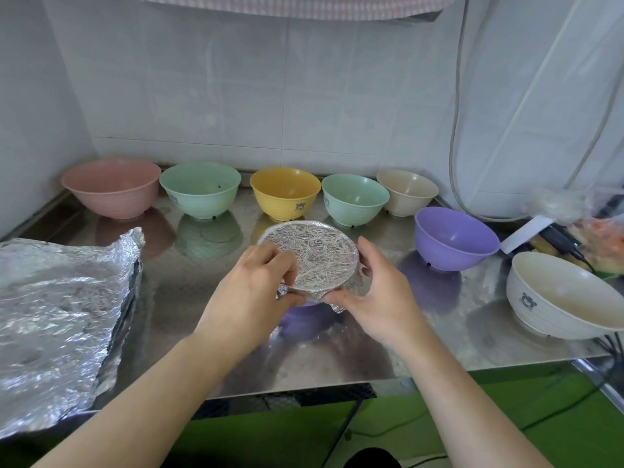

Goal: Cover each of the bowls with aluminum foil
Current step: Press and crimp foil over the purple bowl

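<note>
White tiled walls [209,96] are meeting in the left corner behind a shiny steel bench [439,336], which is reflecting soft daylight. A grey cable [456,130] is hanging down the right wall. Checked cloth [287,6] is hanging across the top. Green floor [456,423] is showing below the bench edge.

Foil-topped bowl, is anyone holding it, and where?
Yes: both hands, left and right, grip the bowl at its foil-wrapped rim, on opposite sides.
</note>
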The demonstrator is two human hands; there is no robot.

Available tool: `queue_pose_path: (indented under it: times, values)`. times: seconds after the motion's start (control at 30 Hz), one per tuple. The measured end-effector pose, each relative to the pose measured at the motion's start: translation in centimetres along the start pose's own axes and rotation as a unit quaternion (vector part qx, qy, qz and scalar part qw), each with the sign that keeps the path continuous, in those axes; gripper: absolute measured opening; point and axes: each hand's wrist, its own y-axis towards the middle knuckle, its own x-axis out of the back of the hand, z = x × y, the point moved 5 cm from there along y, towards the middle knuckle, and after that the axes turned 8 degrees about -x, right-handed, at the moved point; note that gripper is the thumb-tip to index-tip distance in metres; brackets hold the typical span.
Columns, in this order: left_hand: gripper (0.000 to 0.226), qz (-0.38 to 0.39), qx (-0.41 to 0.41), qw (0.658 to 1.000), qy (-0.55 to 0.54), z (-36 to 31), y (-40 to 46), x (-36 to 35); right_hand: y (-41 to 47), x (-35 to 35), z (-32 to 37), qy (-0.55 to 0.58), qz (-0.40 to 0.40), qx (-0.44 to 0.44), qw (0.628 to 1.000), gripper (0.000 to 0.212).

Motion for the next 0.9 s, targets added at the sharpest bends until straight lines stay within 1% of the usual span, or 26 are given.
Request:
queue_pose_path:
  times: [0.07,0.1,0.17,0.3,0.37,0.43,0.57,0.7,0.9]
  values:
    - [0.047,0.009,0.006,1.0,0.015,-0.1,-0.1,0.2,-0.7,0.0,-0.3,-0.033,-0.031,-0.008,0.999,0.089]
    - [0.048,0.014,0.007,1.0,0.026,-0.3,-0.2,0.3,-1.2,0.0,-0.6,-0.052,-0.051,-0.01,0.997,0.089]
    - [0.049,0.011,-0.002,0.999,0.034,-1.1,-0.3,0.4,-2.3,-0.2,-1.1,-0.064,-0.088,-0.001,0.994,0.073]
    - [0.034,-0.02,-0.043,0.998,0.045,-3.5,0.3,-0.1,-3.4,-1.3,-1.6,-0.049,-0.084,-0.021,0.995,0.042]
    - [0.028,-0.024,-0.049,0.997,0.061,-4.2,0.5,-0.8,-3.3,-1.4,-1.6,-0.028,-0.085,-0.044,0.995,0.032]
    - [0.024,-0.033,-0.046,0.996,0.073,-4.3,0.6,-1.3,-3.1,-1.6,-1.6,-0.005,-0.078,-0.065,0.995,0.026]
    - [0.024,-0.046,-0.037,0.996,0.073,-4.1,0.7,-1.5,-2.9,-2.0,-1.4,0.064,-0.062,-0.083,0.993,0.02]
    - [0.022,-0.043,-0.039,0.996,0.068,-3.9,0.7,-1.4,-3.0,-2.1,-1.1,0.093,-0.07,-0.078,0.99,0.02]
    - [0.024,-0.034,-0.034,0.997,0.067,-3.7,0.7,-1.4,-3.4,-2.3,-1.0,0.061,-0.101,-0.049,0.992,0.02]
